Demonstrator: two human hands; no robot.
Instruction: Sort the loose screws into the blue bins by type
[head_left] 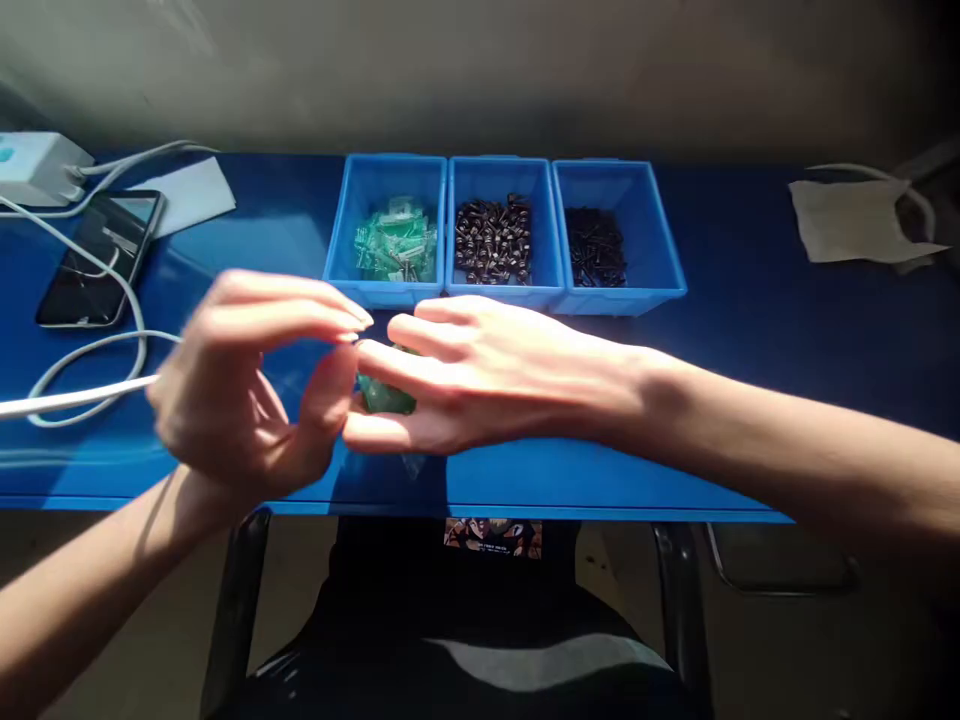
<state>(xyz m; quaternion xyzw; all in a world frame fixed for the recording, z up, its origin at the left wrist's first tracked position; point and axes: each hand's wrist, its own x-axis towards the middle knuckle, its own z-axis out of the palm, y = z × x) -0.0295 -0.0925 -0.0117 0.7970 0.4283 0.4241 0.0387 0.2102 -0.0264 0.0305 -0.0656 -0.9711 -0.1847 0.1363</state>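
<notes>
Above the near part of the blue table, my two hands meet at a small green plastic bag (386,395). My left hand (247,385) comes in from the left with thumb and fingers bent into a pinch at the bag's left edge. From the right reaches my right hand (472,375), back upward, its thumb and fingers closed around the bag and covering much of it. The contents of the bag are hidden. Just beyond the hands stands a blue bin of green plastic packets (397,240).
A second bin has brown metal fasteners (491,240), a third dark screws (595,248). To the left lie a phone (101,260), white cables (124,290) and a white power strip (41,170). Crumpled paper (859,220) lies far right. The table's front edge (600,510) is close to me.
</notes>
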